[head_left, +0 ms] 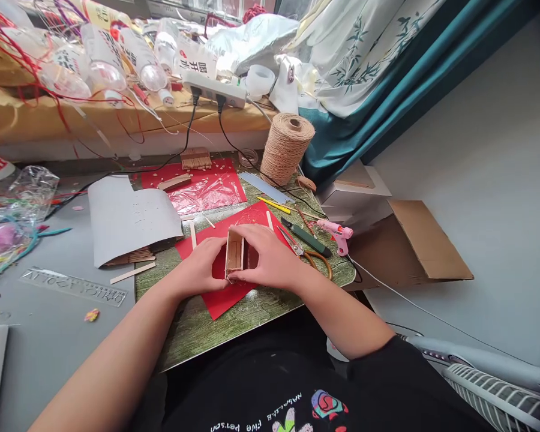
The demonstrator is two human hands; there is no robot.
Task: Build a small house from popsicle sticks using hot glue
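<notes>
A small open box made of wooden sticks (234, 254) stands on a sheet of red paper (227, 297) that lies on a green mat (252, 312). My left hand (203, 262) presses against the box's left side with its fingers curled. My right hand (265, 255) wraps over the box's right side and front corner. Both hands grip the box between them.
Scissors (303, 251), a green knife (306, 238), a pink glue gun (337, 233) and a yellow pencil (273, 205) lie right of the hands. A twine spool (287, 147), grey card (126, 219), loose sticks (132, 273), a cardboard box (409, 243) and plastic bottles (103, 60) surround the mat.
</notes>
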